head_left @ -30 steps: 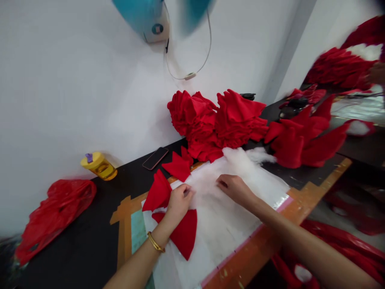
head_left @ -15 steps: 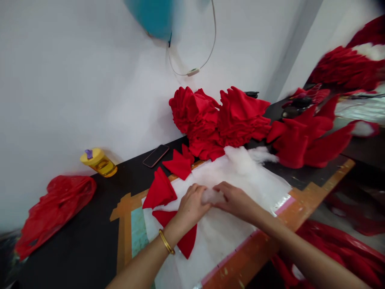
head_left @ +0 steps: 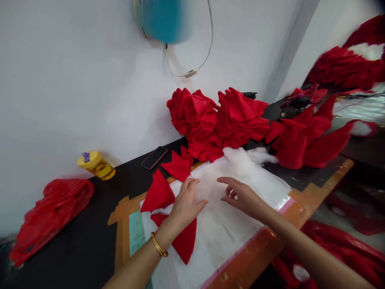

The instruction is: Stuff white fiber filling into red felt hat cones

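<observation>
My left hand (head_left: 188, 200), with a gold bangle (head_left: 159, 244) on its wrist, hovers over the white sheet (head_left: 216, 249) with thumb and fingers apart. To its right, my right hand (head_left: 240, 196) has its index finger stretched and the other fingers loosely curled, thumb apart. A pale wisp of fluffy white stuffing (head_left: 206, 186) shows between the hands, blending with the sheet. Beyond lies a larger clump of white stuffing (head_left: 240, 160). Beside and partly under my left forearm are a red felt piece (head_left: 186, 241) and another red felt piece (head_left: 158, 192).
Stacked red fabric pieces (head_left: 216, 120) stand against the wall. Red stuffed shapes (head_left: 303, 140) lie at right. Along the left are a phone (head_left: 154, 157), a yellow-lidded bottle (head_left: 98, 164) and a red plastic bag (head_left: 52, 214). Brown tape (head_left: 240, 261) edges the work surface.
My hands have moved apart from close together around a white wad of stuffing, and their fingers have spread. The view has shifted slightly.
</observation>
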`<state>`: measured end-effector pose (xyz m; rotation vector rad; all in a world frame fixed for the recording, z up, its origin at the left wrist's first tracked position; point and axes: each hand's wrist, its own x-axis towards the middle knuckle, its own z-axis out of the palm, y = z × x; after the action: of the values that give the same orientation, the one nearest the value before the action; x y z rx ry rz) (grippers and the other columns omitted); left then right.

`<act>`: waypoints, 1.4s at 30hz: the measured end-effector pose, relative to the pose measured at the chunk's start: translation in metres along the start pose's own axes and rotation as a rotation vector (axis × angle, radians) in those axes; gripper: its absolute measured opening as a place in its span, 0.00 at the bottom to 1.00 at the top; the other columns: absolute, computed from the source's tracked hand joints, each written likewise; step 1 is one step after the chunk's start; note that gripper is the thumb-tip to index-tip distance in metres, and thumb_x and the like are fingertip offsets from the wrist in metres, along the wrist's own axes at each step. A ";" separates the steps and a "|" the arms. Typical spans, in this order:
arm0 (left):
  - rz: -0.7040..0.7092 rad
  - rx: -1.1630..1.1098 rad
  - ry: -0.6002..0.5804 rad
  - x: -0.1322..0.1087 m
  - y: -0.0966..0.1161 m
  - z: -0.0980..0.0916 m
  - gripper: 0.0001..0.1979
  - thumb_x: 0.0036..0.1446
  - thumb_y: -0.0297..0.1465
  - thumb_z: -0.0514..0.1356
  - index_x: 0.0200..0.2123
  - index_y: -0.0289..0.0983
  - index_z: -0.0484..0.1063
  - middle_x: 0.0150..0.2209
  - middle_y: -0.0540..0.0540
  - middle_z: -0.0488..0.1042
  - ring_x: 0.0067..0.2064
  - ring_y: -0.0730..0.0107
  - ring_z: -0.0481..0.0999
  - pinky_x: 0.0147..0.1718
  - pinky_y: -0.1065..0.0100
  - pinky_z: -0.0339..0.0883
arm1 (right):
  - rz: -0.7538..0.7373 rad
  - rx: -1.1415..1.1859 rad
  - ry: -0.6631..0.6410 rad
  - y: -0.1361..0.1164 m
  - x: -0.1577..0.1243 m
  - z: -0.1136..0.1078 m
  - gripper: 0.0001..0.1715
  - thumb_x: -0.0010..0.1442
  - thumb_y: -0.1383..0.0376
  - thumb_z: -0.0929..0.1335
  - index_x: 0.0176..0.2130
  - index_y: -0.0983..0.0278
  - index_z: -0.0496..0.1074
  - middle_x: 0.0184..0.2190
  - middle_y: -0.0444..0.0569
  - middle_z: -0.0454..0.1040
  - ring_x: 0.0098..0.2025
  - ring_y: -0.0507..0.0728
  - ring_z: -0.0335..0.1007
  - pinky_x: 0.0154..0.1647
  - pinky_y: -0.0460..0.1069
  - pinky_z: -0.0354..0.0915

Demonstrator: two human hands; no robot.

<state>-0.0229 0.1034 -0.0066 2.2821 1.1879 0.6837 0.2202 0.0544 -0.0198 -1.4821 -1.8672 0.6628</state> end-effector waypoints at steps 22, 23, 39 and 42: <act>0.090 0.127 -0.082 0.022 0.012 0.007 0.12 0.59 0.32 0.62 0.47 0.40 0.73 0.41 0.47 0.78 0.46 0.60 0.72 0.51 0.57 0.59 | 0.152 0.016 0.066 0.018 0.002 -0.015 0.18 0.60 0.57 0.66 0.49 0.61 0.72 0.32 0.45 0.74 0.26 0.52 0.67 0.32 0.48 0.65; 0.032 0.128 -0.065 0.023 0.011 0.010 0.19 0.58 0.33 0.63 0.52 0.39 0.70 0.40 0.46 0.78 0.46 0.59 0.72 0.51 0.57 0.60 | 0.132 0.007 0.079 0.016 0.007 -0.012 0.19 0.61 0.59 0.66 0.50 0.61 0.71 0.36 0.47 0.75 0.26 0.52 0.67 0.33 0.48 0.66; 0.045 0.250 -0.065 0.023 0.009 -0.006 0.07 0.59 0.35 0.62 0.39 0.40 0.76 0.42 0.44 0.77 0.47 0.56 0.69 0.50 0.55 0.59 | 0.192 0.062 -0.026 0.023 0.028 -0.018 0.13 0.54 0.66 0.64 0.40 0.64 0.74 0.19 0.40 0.69 0.19 0.52 0.65 0.22 0.45 0.61; 0.079 0.186 -0.045 0.026 0.018 0.003 0.25 0.52 0.40 0.68 0.51 0.37 0.71 0.50 0.41 0.73 0.53 0.54 0.67 0.54 0.55 0.58 | 0.179 0.137 -0.026 0.012 0.026 -0.008 0.17 0.55 0.63 0.65 0.45 0.63 0.71 0.23 0.41 0.72 0.21 0.52 0.66 0.24 0.46 0.61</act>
<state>0.0028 0.1157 0.0081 2.4958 1.1894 0.5675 0.2305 0.0820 -0.0186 -1.5686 -1.6846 0.8802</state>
